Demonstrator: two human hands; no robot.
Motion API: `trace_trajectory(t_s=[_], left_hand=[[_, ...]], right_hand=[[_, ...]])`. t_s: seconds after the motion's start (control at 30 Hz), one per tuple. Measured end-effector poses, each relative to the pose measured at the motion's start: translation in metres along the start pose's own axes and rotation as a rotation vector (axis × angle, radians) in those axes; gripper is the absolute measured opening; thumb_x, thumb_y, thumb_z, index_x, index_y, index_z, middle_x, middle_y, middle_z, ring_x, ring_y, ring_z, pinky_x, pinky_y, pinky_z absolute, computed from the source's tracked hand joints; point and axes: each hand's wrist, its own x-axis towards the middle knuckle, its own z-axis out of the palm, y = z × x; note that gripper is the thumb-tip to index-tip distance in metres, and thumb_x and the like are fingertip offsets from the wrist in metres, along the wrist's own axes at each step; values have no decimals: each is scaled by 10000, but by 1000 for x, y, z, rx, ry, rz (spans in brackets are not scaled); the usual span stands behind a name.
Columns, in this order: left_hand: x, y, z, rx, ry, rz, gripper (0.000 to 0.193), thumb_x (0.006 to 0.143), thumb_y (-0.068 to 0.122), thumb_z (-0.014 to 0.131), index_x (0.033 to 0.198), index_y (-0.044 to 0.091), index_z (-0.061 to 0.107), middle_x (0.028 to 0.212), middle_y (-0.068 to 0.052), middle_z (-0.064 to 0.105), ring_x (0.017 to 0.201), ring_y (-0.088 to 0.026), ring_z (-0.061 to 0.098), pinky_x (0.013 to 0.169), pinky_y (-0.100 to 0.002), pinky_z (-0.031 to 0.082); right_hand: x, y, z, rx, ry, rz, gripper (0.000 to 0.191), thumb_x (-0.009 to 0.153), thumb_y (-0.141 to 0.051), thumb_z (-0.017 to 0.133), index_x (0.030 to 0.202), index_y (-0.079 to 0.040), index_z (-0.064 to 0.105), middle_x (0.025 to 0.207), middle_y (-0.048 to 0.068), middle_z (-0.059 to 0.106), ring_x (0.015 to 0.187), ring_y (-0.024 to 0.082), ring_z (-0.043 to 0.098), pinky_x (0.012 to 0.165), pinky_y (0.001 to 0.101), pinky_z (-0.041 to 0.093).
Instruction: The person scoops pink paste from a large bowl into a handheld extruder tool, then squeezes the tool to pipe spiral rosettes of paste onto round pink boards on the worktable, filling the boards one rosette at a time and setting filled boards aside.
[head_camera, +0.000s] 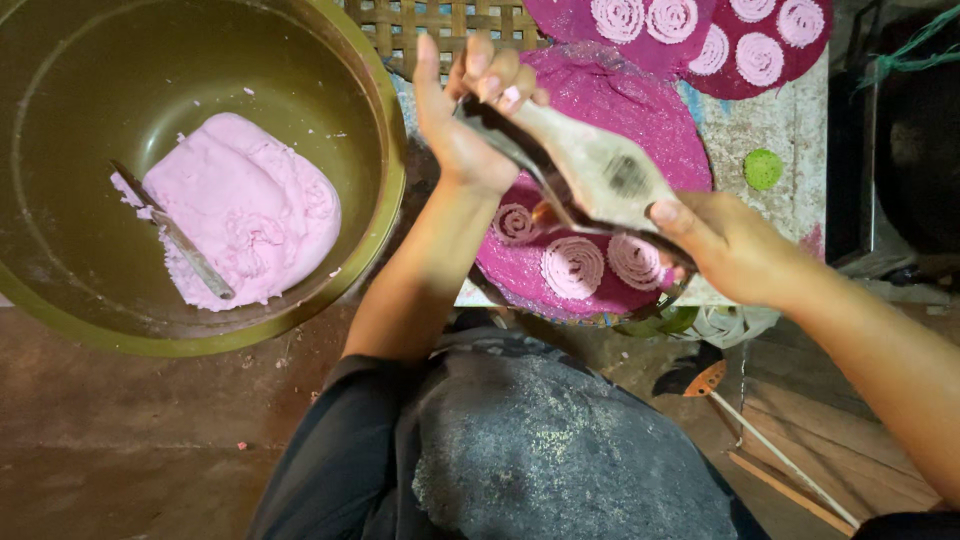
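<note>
My left hand (465, 105) is raised with its fingers curled around the far end of a wooden press tool (600, 165). My right hand (730, 245) grips the near end of the same tool. The tool hangs over a round magenta mat (520, 270) that carries three pale pink dough spirals (572, 266). A big olive-green basin (385, 190) at the left holds a lump of pink dough (250, 205) with a knife (175, 235) lying against it.
More magenta mats with pink spirals (700, 35) lie at the top right on a woven tray (420, 25). A small green disc (763, 169) sits on the white surface. An orange-tipped stick tool (740, 415) lies on the floor by my right knee.
</note>
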Motion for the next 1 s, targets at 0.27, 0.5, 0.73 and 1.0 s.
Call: trace_trajectory(t_s=[0.27, 0.5, 0.73, 1.0], left_hand=[[3, 37, -3, 83, -83, 15, 536, 1019, 655, 376, 840, 154, 445, 693, 27, 412, 632, -151, 470, 686, -347, 442], [-10, -9, -6, 10, 85, 29, 509, 1012, 623, 384, 796, 165, 432, 659, 33, 410, 636, -162, 475, 697, -380, 448], [26, 10, -10, 87, 45, 53, 489, 999, 603, 403, 808, 156, 451, 637, 32, 410, 594, -166, 446, 681, -402, 448], [-25, 29, -10, 162, 80, 91, 491, 1020, 598, 388, 782, 171, 423, 640, 33, 411, 583, -144, 427, 618, -346, 389]], right_hand=[[20, -7, 38, 228, -3, -19, 706, 1012, -610, 344, 996, 16, 670, 684, 72, 618, 639, 185, 587, 595, 373, 489], [-7, 10, 12, 184, -105, 182, 755, 1014, -610, 325, 815, 27, 678, 617, 83, 635, 569, 203, 620, 569, 379, 531], [23, 2, 23, 12, 182, -86, 728, 1063, -596, 375, 1058, 61, 690, 784, 132, 675, 715, 227, 643, 680, 387, 504], [-1, -15, 51, 313, -81, 98, 642, 1010, -585, 351, 894, -22, 637, 617, 36, 584, 538, 138, 563, 518, 322, 483]])
